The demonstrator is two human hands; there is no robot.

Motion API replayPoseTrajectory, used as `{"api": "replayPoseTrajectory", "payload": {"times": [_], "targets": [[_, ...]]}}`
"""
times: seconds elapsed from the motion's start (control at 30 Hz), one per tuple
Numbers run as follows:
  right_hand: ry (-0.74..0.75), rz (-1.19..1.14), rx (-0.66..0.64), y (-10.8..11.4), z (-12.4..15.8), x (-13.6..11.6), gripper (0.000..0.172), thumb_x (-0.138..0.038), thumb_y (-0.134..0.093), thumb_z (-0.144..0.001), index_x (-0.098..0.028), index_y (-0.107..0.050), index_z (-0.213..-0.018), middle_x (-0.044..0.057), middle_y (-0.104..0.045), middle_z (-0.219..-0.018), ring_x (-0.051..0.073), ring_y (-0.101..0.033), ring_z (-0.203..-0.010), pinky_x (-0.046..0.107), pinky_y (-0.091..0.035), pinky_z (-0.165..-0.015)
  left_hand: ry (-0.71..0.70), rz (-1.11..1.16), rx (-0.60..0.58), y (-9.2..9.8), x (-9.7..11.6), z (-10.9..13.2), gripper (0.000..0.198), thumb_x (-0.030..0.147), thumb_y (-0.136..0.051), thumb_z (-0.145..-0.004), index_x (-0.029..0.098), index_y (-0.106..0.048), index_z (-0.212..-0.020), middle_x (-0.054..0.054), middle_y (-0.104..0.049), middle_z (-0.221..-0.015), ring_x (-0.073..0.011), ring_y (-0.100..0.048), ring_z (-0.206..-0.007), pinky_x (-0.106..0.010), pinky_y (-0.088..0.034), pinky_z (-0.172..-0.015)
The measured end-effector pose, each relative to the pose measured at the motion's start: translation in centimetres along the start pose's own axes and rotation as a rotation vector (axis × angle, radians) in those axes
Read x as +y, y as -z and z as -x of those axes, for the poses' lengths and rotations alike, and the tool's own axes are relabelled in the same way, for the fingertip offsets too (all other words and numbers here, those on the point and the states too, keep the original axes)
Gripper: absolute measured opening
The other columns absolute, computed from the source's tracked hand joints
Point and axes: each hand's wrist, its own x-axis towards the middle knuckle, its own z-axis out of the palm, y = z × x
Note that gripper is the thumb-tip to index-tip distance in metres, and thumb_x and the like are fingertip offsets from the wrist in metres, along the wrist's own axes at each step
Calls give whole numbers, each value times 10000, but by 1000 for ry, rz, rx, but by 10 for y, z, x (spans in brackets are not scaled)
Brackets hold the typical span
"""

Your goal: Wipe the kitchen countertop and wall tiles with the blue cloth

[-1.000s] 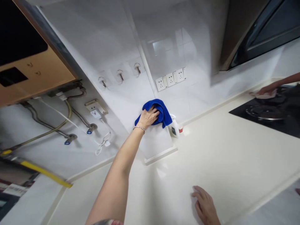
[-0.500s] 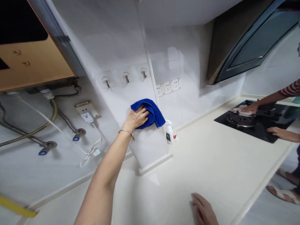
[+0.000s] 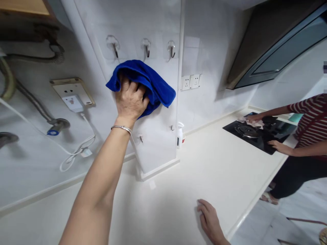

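My left hand (image 3: 131,100), with a bangle on the wrist, presses a bunched blue cloth (image 3: 158,90) against the white tiled pillar (image 3: 158,149). Its fingers curl into the folds, and the fingertips are partly hidden. Just above the cloth is a row of hooks (image 3: 146,49); two smaller hooks (image 3: 140,137) show lower down the pillar. Resting on the white countertop (image 3: 163,211), my right hand (image 3: 209,217) holds nothing, its fingers loosely bent and slightly apart.
A white spray bottle (image 3: 180,136) stands behind the pillar's right edge. A wall socket (image 3: 73,93) with plug and cable is at left, beside a pipe valve (image 3: 58,126). At right, another person (image 3: 311,126) wipes the gas stove (image 3: 258,131) under the range hood (image 3: 276,44).
My left hand has slid the blue cloth leftward across the pillar, uncovering small lower hooks. The view has shifted closer to the pillar. My right hand still lies on the countertop.
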Motion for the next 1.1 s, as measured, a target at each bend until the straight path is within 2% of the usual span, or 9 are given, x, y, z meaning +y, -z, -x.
{"api": "replayPoseTrajectory", "payload": {"times": [0.13, 0.27, 0.43, 0.57, 0.7, 0.83, 0.97, 1.03, 1.1], "targets": [[-13, 15, -22, 1, -2, -3, 307, -97, -451, -865, -254, -668, -1016, 85, -681, -1321, 277, -637, -1240, 504, -546, -1028, 37, -9, -9, -8, 0, 25, 315, 288, -599, -937, 206, -704, -1223, -118, -665, -1323, -362, -385, -1496, -626, -217, -1300], [-44, 32, -54, 3, -5, -10, 321, -63, -444, -829, -242, -644, -1005, 88, -663, -1318, 267, -610, -1248, 491, -514, -1045, 74, 31, -53, -10, 5, 39, 305, 286, -601, -935, 249, -722, -1213, -112, -685, -1294, -347, -381, -1501, -581, -210, -1317], [-56, 67, -76, 2, -8, -16, 340, -18, -438, -808, -238, -621, -991, 75, -654, -1312, 263, -574, -1266, 466, -479, -1041, 184, -8, -85, -18, 33, 53, 393, 266, -544, -946, 208, -716, -1295, -155, -662, -1354, -379, -378, -1499, -613, -180, -1318], [-1, 95, -21, -7, -5, -10, 353, -26, -442, -854, -251, -629, -1050, 74, -662, -1301, 258, -581, -1246, 442, -481, -1012, 186, -118, -231, -39, 66, 86, 367, 202, -509, -936, 136, -751, -1204, -194, -687, -1250, -413, -482, -1396, -650, -287, -1252], [72, 70, 5, -13, -1, 3, 376, -56, -461, -877, -273, -632, -1132, 76, -660, -1317, 258, -590, -1240, 430, -489, -1000, 195, -177, -462, -67, 92, 141, 304, 182, -472, -985, 166, -771, -1034, -152, -721, -1084, -346, -586, -1234, -509, -475, -1095], [103, -19, -102, -3, -2, 10, 402, -79, -486, -829, -253, -637, -1158, 96, -636, -1370, 280, -572, -1276, 452, -484, -1038, 280, -219, -549, -88, 107, 187, 316, 110, -469, -952, 155, -776, -1012, -159, -727, -1024, -327, -613, -1132, -470, -479, -1065], [92, -87, -230, 9, -7, 15, 416, -91, -514, -750, -236, -665, -1109, 102, -618, -1403, 306, -550, -1304, 472, -474, -1061, 333, -275, -557, -96, 113, 200, 341, 68, -473, -928, 127, -779, -1068, -190, -722, -1069, -347, -598, -1175, -494, -455, -1097], [102, -105, -253, 10, -8, 18, 438, -87, -516, -721, -242, -676, -1098, 96, -623, -1397, 308, -552, -1301, 468, -478, -1053, 333, -295, -584, -93, 110, 201, 320, 92, -482, -952, 144, -775, -1070, -185, -720, -1092, -342, -588, -1207, -470, -486, -1046], [121, -123, -259, 9, -9, 22, 437, -88, -516, -722, -255, -684, -1089, 84, -634, -1378, 306, -560, -1290, 463, -487, -1043, 266, -265, -628, -85, 105, 205, 301, 113, -483, -978, 170, -767, -1059, -172, -719, -1074, -320, -596, -1199, -421, -516, -951]]}}
